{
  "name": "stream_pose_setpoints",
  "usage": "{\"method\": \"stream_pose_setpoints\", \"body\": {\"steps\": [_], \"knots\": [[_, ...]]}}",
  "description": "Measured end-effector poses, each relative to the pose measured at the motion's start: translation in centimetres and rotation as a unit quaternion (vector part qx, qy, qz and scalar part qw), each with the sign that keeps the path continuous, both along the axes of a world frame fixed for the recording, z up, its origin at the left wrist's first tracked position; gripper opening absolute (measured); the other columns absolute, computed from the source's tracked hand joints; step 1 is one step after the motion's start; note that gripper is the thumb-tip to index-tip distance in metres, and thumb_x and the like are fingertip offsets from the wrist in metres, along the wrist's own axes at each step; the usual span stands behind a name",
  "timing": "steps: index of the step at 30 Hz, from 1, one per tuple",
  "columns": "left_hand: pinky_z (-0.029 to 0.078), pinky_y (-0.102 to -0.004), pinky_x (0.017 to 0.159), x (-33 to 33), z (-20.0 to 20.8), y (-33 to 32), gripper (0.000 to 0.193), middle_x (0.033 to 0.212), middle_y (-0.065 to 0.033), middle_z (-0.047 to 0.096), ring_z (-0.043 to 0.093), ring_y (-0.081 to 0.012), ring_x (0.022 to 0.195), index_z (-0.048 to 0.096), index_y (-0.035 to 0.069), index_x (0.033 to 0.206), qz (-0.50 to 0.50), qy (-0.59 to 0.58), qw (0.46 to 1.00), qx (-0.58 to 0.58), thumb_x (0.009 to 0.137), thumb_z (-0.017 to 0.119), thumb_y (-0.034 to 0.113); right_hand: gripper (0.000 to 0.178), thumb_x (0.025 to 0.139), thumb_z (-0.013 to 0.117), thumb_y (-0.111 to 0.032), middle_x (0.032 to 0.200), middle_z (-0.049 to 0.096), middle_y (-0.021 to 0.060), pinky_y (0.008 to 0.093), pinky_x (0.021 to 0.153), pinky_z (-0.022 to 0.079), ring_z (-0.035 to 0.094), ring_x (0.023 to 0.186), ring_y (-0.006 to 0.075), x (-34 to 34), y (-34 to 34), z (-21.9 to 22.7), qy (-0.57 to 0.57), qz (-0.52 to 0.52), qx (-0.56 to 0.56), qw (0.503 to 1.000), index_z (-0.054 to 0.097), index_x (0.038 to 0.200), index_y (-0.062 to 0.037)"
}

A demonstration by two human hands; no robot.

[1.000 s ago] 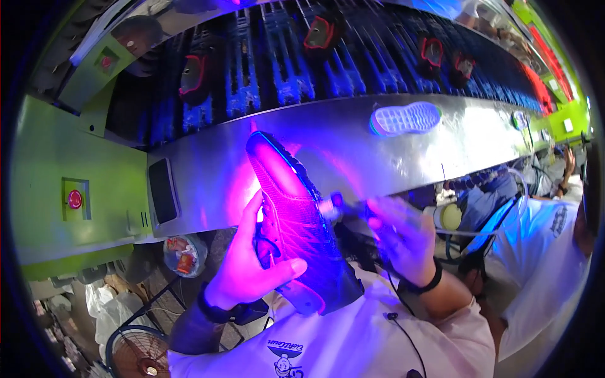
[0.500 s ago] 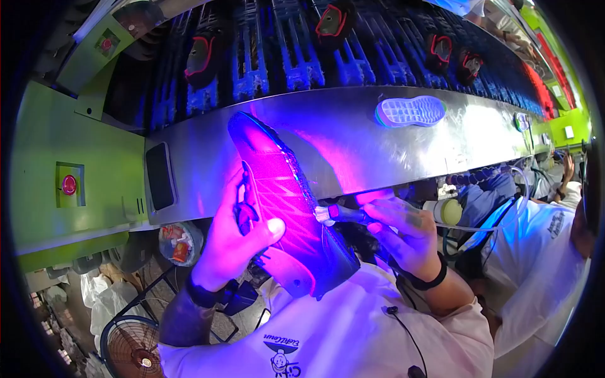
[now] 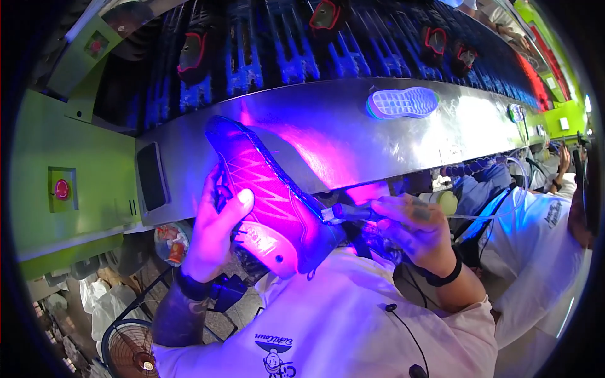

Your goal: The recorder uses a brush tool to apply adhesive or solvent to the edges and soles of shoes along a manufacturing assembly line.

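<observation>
My left hand (image 3: 217, 227) is closed around the opening side of a shoe upper (image 3: 270, 189), its thumb pressed on the fabric. The upper lies on its side above my lap, toe pointing away to the left, lit pink and violet, with a zigzag pattern. In my right hand (image 3: 416, 230) is a small brush (image 3: 354, 213) with a dark handle. Its bristle end touches the upper's lower edge near the heel. A pale, ridged shoe sole (image 3: 403, 104) lies on the metal bench (image 3: 353, 142), beyond my right hand.
Behind the bench runs a slatted conveyor (image 3: 296, 66) carrying several dark shoe uppers with red-edged openings. A phone-like black slab (image 3: 153, 176) lies at the bench's left end, beside a green panel with a red button (image 3: 62, 189). A fan (image 3: 135, 349) stands lower left; another person (image 3: 535, 233) sits at right.
The shoe upper has shifted left and turned slightly in my left hand. The brush now sits closer to the heel along the edge. The whole view has shifted a little.
</observation>
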State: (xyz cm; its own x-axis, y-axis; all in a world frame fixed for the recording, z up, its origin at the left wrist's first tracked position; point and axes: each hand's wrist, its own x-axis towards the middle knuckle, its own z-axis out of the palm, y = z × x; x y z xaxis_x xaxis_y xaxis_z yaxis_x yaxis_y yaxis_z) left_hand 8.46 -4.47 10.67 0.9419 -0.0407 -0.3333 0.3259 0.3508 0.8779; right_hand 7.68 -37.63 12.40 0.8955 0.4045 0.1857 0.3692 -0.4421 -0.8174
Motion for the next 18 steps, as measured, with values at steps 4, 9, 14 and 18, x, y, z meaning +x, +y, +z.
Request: {"method": "stream_pose_setpoints", "body": {"steps": [4, 9, 14, 18], "knots": [[0.053, -0.0372, 0.103, 0.0, 0.2, 0.0, 0.060, 0.137, -0.0122, 0.059, 0.064, -0.0217, 0.121, 0.034, 0.002, 0.155, 0.014, 0.012, 0.998, -0.053, 0.102, 0.061, 0.012, 0.039, 0.085, 0.077, 0.001, 0.111, 0.077, 0.0147, 0.0378, 0.081, 0.055, 0.072, 0.086, 0.0287, 0.4, -0.2, 1.0, -0.001, -0.004, 0.019, 1.000, 0.076, 0.124, -0.0052], [0.058, -0.0379, 0.096, 0.0, 0.5, -0.6, 0.046, 0.130, -0.0126, 0.064, 0.068, -0.0223, 0.114, 0.044, 0.002, 0.147, -0.001, 0.052, 0.995, -0.086, 0.106, 0.055, 0.021, 0.044, 0.078, 0.076, 0.009, 0.110, 0.076, 0.0149, 0.0338, 0.076, 0.056, 0.071, 0.086, 0.0264, 1.1, -0.1, 2.6, -0.115, -0.012, -0.030, 0.993, 0.076, 0.120, -0.0035], [0.060, -0.0374, 0.090, -0.8, 1.2, -1.8, 0.041, 0.125, -0.0118, 0.067, 0.070, -0.0217, 0.113, 0.050, 0.002, 0.141, 0.043, 0.078, 0.981, -0.173, 0.109, 0.049, 0.027, 0.048, 0.072, 0.073, 0.011, 0.107, 0.075, 0.0118, 0.0348, 0.072, 0.057, 0.070, 0.082, 0.0263, 3.0, 0.1, 3.9, -0.231, 0.026, -0.041, 0.972, 0.075, 0.119, -0.0013], [0.059, -0.0338, 0.088, -2.1, 1.7, -2.8, 0.041, 0.120, -0.0091, 0.067, 0.069, -0.0173, 0.109, 0.051, 0.005, 0.142, 0.031, 0.036, 0.994, -0.098, 0.111, 0.046, 0.032, 0.051, 0.072, 0.074, 0.009, 0.107, 0.075, 0.0120, 0.0349, 0.071, 0.056, 0.069, 0.083, 0.0267, 4.4, 0.1, 5.4, -0.286, 0.050, -0.038, 0.956, 0.075, 0.121, -0.0027]]}}
